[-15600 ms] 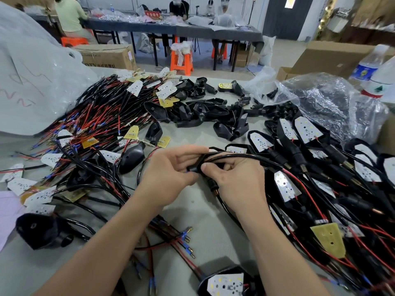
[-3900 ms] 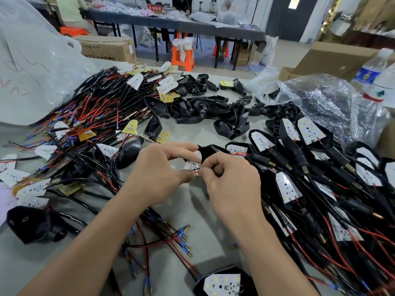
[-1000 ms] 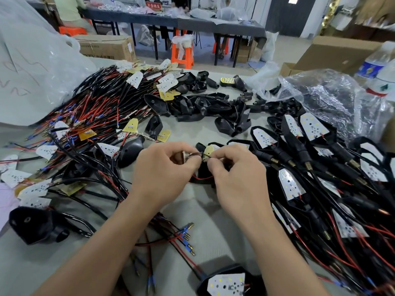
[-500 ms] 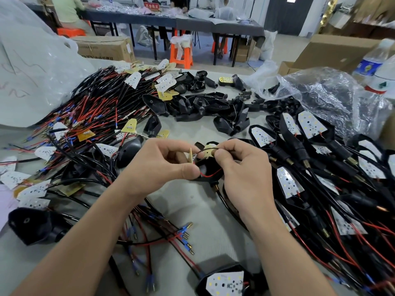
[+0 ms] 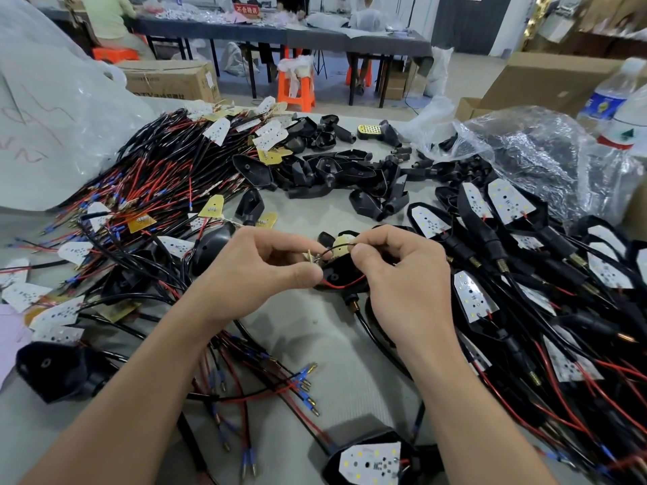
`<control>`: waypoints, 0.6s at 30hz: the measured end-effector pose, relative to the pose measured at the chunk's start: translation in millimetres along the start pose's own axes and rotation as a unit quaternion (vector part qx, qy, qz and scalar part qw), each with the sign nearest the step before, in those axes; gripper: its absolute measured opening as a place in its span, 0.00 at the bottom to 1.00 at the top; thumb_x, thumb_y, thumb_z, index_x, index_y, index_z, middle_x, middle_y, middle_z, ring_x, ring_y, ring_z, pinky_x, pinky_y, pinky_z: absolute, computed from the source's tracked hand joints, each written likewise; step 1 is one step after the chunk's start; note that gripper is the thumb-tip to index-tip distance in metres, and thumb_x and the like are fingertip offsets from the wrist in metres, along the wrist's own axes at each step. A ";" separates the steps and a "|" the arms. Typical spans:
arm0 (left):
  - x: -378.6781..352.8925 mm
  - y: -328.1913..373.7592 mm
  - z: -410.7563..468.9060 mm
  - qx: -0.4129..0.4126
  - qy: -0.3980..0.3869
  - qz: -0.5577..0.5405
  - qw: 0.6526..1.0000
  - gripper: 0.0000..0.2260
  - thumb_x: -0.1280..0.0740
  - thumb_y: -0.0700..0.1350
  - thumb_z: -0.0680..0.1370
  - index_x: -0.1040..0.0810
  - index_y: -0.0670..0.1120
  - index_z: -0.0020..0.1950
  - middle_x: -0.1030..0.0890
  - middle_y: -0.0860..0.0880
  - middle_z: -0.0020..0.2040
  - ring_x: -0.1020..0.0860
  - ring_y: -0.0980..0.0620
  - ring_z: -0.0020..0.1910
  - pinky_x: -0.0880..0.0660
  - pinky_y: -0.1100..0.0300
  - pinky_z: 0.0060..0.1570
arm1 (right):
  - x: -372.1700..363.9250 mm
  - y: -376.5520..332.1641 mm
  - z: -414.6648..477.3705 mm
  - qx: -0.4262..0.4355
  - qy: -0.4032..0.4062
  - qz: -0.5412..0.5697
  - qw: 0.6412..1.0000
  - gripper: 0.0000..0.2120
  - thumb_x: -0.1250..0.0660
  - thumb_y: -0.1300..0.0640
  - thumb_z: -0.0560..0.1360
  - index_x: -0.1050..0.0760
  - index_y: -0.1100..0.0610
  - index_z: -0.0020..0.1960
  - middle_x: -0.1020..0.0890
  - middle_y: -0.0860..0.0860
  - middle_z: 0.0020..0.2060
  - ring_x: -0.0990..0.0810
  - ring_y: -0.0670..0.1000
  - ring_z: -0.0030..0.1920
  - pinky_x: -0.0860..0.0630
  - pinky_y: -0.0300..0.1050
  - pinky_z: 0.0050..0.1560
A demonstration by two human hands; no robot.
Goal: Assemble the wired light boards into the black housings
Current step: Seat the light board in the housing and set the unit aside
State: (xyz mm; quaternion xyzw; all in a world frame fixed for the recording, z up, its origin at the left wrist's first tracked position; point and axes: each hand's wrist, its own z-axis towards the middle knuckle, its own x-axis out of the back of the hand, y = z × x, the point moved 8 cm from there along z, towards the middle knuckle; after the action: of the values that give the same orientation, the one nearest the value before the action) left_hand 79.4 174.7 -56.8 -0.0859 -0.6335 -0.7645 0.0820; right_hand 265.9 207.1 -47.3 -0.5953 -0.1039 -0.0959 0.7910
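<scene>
Bench (image 5: 332,344) of pale grey, strewn with glossy black teardrop housings (image 5: 336,173) and red-black wires (image 5: 150,180); workshop tables (image 5: 280,33) behind. Left hand (image 5: 255,271) and right hand (image 5: 402,278) pinching thin wire (image 5: 329,252) by cream light board (image 5: 341,245), over one housing (image 5: 339,271).

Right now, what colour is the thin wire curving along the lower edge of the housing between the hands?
Red. The wire shows best in the head view.

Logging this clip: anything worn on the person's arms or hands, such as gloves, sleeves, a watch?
Nothing worn shows. The left hand and right hand are ungloved and ringless; both forearms are bare down to the frame's edge, with no sleeve, watch or band in view.
</scene>
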 end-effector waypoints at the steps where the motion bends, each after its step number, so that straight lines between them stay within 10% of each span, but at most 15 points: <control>1: 0.5 -0.7 0.1 0.004 0.011 -0.002 1.000 0.12 0.20 0.47 0.68 0.11 0.56 0.50 0.17 0.51 0.35 0.21 0.57 0.36 0.24 0.66 0.40 | -0.4 -0.7 0.0 0.003 -0.004 -0.002 1.000 0.06 0.28 0.57 0.73 0.17 0.48 0.40 0.15 0.44 0.36 0.17 0.48 0.41 0.20 0.52 0.48; 11: 2.6 5.2 -2.9 -0.014 0.099 0.182 0.978 0.20 0.22 0.38 0.72 0.13 0.66 0.45 0.14 0.62 0.47 0.17 0.61 0.49 0.26 0.71 0.51 | -8.7 -9.2 -6.4 0.050 -0.038 -0.056 0.996 0.07 0.28 0.58 0.73 0.17 0.48 0.37 0.19 0.38 0.29 0.21 0.40 0.33 0.31 0.29 0.34; 18: -6.7 -3.7 -1.7 0.048 0.069 0.103 0.991 0.19 0.24 0.32 0.72 0.11 0.58 0.44 0.12 0.52 0.41 0.14 0.52 0.45 0.18 0.50 0.53 | -10.8 -3.2 -5.3 0.056 0.003 -0.150 0.987 0.05 0.32 0.49 0.75 0.19 0.46 0.42 0.21 0.39 0.28 0.25 0.48 0.33 0.29 0.45 0.38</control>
State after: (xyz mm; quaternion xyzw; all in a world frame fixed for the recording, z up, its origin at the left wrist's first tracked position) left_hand 85.0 173.9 -62.3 -0.0938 -0.6503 -0.7245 0.2083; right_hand 254.9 201.4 -48.8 -0.5278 -0.1953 -0.2095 0.7996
